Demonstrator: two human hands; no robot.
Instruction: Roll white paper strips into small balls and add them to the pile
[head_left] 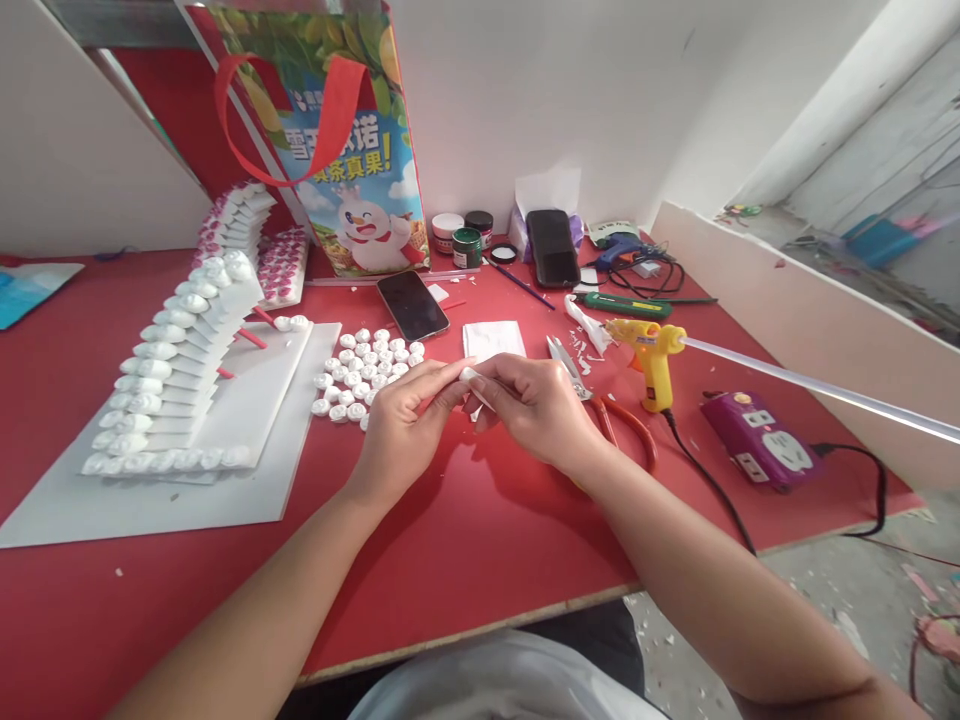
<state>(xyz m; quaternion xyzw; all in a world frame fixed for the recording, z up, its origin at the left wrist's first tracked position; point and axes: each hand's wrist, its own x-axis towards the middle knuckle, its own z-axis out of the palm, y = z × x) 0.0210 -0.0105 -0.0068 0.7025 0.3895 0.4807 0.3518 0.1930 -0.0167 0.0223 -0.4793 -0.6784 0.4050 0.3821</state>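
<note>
Over the middle of the red table, my left hand [409,415] and my right hand [541,408] meet, fingertips pinched together. Between them is a small white rolled piece [469,375], mostly covered by the fingers; its material is not clear. Just left of my left hand lie several small white rosettes [360,375] in a loose group. A folded white sheet [493,340] lies flat beyond my fingertips. Red-handled scissors [628,425] rest partly under my right hand, blades pointing away from me.
At left, a stepped white model [187,390] edged with rosettes stands on white board [247,500]. A phone [414,305], paint jars [466,248] and a printed bag [360,190] are behind. To the right are a yellow glue gun [651,360] and a purple power socket [761,440].
</note>
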